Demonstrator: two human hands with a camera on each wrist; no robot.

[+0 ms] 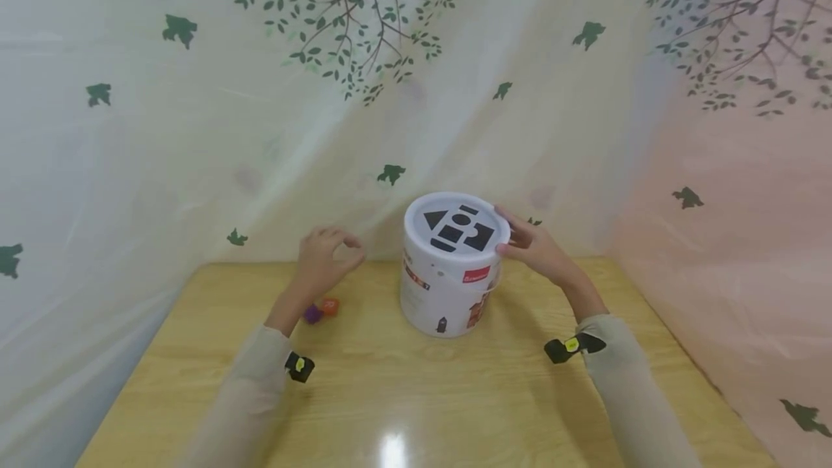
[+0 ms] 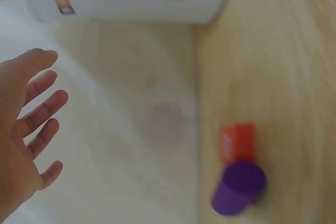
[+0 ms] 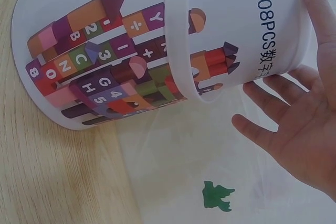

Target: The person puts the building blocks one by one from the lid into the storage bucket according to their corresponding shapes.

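A white lidded bucket (image 1: 422, 287) stands on the wooden table, its lid (image 1: 422, 208) marked with black shapes: a triangle, a circle, squares and bars. My right hand (image 1: 536, 248) rests at the lid's right edge, thumb on the near side and fingers extended along the far side. In the right wrist view the thumb (image 3: 317, 3) lies against the wall near the top. My left hand (image 1: 325, 258) hovers left of the bucket, holding nothing, its fingers loosely spread in the left wrist view. Below it lie an orange-red block (image 2: 239, 142) and a purple cylinder (image 2: 236, 187).
The table (image 1: 403, 396) meets a pale cloth (image 1: 312, 143) with printed branches and green birds just behind the bucket. A thin white handle (image 1: 490, 284) hangs at the bucket's side.
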